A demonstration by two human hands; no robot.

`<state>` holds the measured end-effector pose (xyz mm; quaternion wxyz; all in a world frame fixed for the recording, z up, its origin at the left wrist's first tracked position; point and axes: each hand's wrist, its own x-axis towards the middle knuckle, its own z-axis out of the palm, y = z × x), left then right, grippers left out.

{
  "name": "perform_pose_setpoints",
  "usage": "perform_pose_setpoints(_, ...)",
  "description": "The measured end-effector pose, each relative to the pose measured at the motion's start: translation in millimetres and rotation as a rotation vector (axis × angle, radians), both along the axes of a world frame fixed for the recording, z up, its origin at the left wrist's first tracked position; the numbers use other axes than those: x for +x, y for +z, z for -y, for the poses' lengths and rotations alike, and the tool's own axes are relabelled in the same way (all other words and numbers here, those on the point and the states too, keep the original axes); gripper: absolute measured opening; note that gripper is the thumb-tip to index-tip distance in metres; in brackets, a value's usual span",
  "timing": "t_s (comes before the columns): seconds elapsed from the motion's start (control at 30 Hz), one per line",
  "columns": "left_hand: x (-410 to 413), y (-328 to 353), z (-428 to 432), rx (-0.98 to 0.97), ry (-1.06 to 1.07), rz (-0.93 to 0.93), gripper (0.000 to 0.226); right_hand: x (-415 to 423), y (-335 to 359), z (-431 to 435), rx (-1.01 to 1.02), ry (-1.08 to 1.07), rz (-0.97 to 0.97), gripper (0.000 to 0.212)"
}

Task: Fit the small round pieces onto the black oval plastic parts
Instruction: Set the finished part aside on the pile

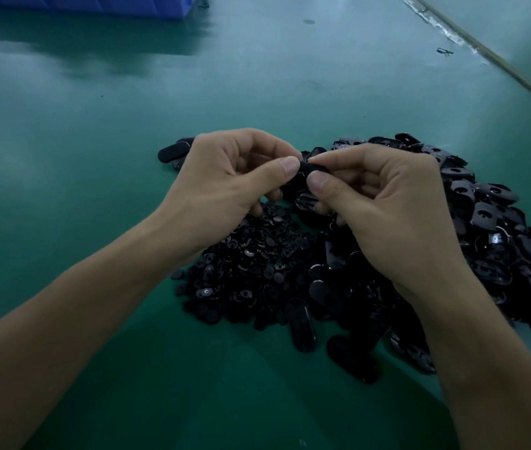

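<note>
Green tabletop (95, 141) is carrying the heap of small round pieces (251, 264); just above that heap, left hand (225, 170) and right hand (387, 203) are both pinching one black oval part (314, 173), thumbs close together. Pressing squarely with the part kept level is looking wisest.

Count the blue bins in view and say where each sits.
1. The blue bin sits at the far left of the green table, cut off by the top edge; more may lie outside the frame.
</note>
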<state>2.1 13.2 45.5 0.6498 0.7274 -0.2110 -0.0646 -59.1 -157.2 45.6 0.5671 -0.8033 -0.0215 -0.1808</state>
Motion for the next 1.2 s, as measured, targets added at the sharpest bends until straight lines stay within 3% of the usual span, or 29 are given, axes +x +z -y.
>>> perform_pose_setpoints(0.4, -2.4, -1.2, 1.7, -0.078, -0.04, -0.046, 0.019, -0.9, -1.8, -8.4, 0.227, 0.085, -0.111, 0.009)
perform_pose_setpoints(0.47, -1.8, -1.6, 1.5, -0.076, -0.007, -0.034, 0.014, -1.6, -3.4, -9.7, 0.097, 0.059, -0.09, 0.011)
perform_pose_setpoints(0.6, 1.9, -2.3, 1.2, -0.089, 0.093, -0.008, 0.008, -3.1, -8.8, -11.2, -0.44, -0.093, 0.016, 0.011)
perform_pose_setpoints(0.77, 4.8, -1.4, 0.5, -0.103, 0.1, -0.04, 0.011, -7.8, -6.5, -22.9, -0.854, -0.063, -0.091, 0.014)
perform_pose_setpoints(0.97, 7.2, -4.0, 0.1, -0.063, 0.1, -0.002, 0.015, -9.9, -6.4, -30.7, -1.043, 0.008, -0.153, 0.024)
perform_pose_setpoints(1.2, 9.2, -7.7, -1.5, -0.06, 0.075, 0.034, 0.019, -9.8, -8.0, -33.2, -1.02, 0.048, -0.191, 0.019)
